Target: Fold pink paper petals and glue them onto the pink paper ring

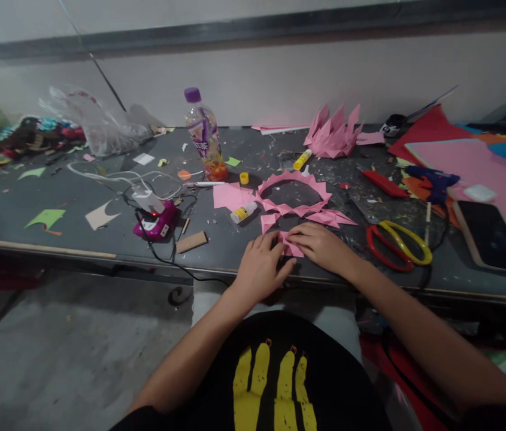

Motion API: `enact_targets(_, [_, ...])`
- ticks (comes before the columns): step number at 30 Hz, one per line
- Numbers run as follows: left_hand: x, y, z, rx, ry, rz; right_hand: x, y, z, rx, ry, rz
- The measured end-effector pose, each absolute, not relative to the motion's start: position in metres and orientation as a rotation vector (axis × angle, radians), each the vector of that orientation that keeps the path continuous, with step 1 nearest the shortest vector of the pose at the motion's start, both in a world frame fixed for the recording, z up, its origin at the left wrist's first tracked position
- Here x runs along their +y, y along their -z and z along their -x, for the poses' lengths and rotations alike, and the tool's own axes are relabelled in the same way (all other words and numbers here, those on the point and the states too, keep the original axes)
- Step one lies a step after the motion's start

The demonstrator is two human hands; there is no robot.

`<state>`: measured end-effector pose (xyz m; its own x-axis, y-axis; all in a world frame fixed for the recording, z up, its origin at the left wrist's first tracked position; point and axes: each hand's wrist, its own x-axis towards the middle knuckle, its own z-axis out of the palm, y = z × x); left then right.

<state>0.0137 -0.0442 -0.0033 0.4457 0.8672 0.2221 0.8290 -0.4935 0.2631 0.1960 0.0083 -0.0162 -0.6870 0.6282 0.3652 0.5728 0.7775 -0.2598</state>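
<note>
We find the pink paper (296, 251) just inside the near edge of the tabletop (223, 251), about midway along. The left hand (259, 263) has its thumb spread from the fingers touching the paper; the right hand (322, 244) lays its fingers over it, any pinch being impossible to tell. We judge that a sound crease needs aligned edges and firm, even pressure. Surface: dark, scuffed, littered with scraps (46, 218). A pale wall (257, 90) stands beyond the far edge.
</note>
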Motion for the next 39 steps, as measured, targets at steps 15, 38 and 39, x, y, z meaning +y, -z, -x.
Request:
enact_targets(15, [-0.034,0.008,-0.015,1.51,-0.432,-2.738,0.003,0.018,-0.211,-2.347,-0.266,1.089])
enact_targets(38, [-0.029,0.011,-0.016,1.355,-0.344,-2.867,-0.002,0.02,-0.211,-2.398,-0.123,1.192])
enact_targets(39, [-0.029,0.01,-0.016,1.346,-0.329,-2.873,-0.002,0.02,-0.211,-2.379,-0.137,1.2])
